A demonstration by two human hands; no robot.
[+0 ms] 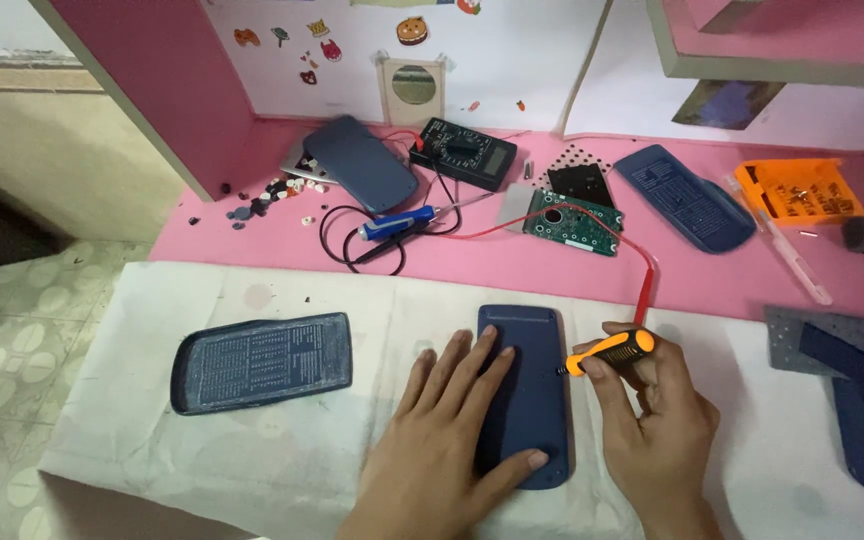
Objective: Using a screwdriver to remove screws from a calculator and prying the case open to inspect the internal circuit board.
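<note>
Head view: your left hand lies flat, fingers spread, pinning the blue calculator back; right hand grips the orange screwdriver, tip at its right edge. Looks like unscrewing; keep the tip seated.

Soft, even indoor light; faint shadows; no harsh glare; centre sharp; slight wide-angle bending and softness at edges.

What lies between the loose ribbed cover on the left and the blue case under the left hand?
Head view: only bare white sheet between the loose cover and the blue case; the left hand reaches in lower down.
</note>
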